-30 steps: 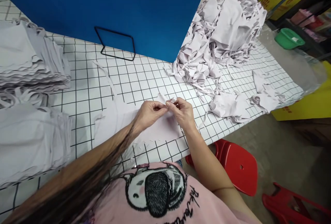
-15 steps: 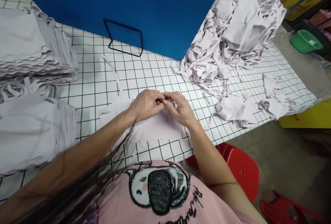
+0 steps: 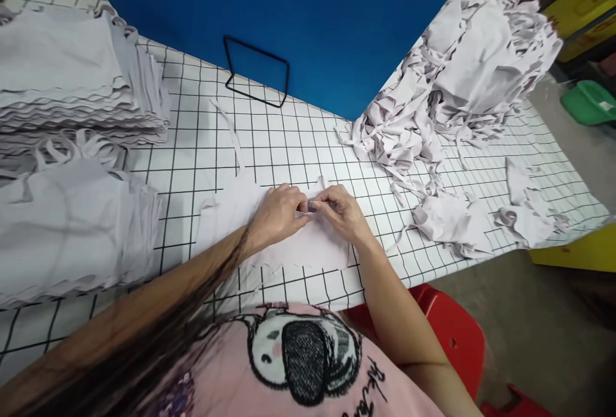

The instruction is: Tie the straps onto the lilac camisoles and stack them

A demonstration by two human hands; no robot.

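A pale white cut fabric piece (image 3: 293, 251) lies flat on the table in front of me, with narrow straps at its far edge. My left hand (image 3: 282, 212) rests on it, thumb and fingers closed on its upper edge. Just to the right, my right hand (image 3: 341, 213) pinches the same edge between thumb and fingertips. Only a small gap parts the two hands. What lies right between the fingertips is mostly hidden. A thin fabric strip (image 3: 232, 135) stretches from behind the piece toward the back.
Two stacks of similar fabric pieces, an upper stack (image 3: 58, 51) and a lower stack (image 3: 62, 231), stand at left. A crumpled fabric heap (image 3: 474, 64) fills the back right. A blue panel (image 3: 289, 6) with a black wire frame (image 3: 257, 99) borders the back. A red stool (image 3: 455, 333) stands below.
My hands, touching at the fingertips before, have parted slightly and come a little nearer to me. The whole view has shifted, so the table's contents appear further right.
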